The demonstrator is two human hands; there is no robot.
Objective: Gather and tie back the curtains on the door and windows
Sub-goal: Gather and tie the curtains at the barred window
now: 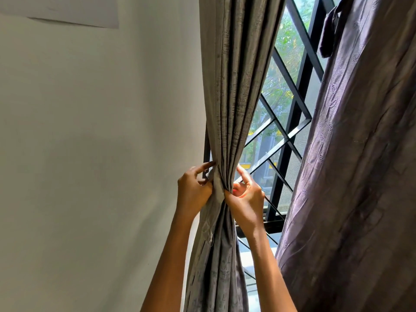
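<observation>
A grey curtain (234, 86) hangs at the left side of the window, bunched into tight pleats at a waist in mid-frame. My left hand (193, 190) grips the bunch from the left, fingers curled round its back edge. My right hand (246, 197) holds it from the right, thumb pressed at the waist and fingers behind the cloth. A grey tie-back strip (217, 192) seems to lie across the waist between my hands; its ends are hidden. Below the hands the curtain flares out again.
A dark purple curtain (360, 165) hangs on the right, with a strip of cloth (328, 32) dangling near its top. Between the curtains is a black window grille (290, 122) with trees outside. A bare white wall (90, 143) fills the left.
</observation>
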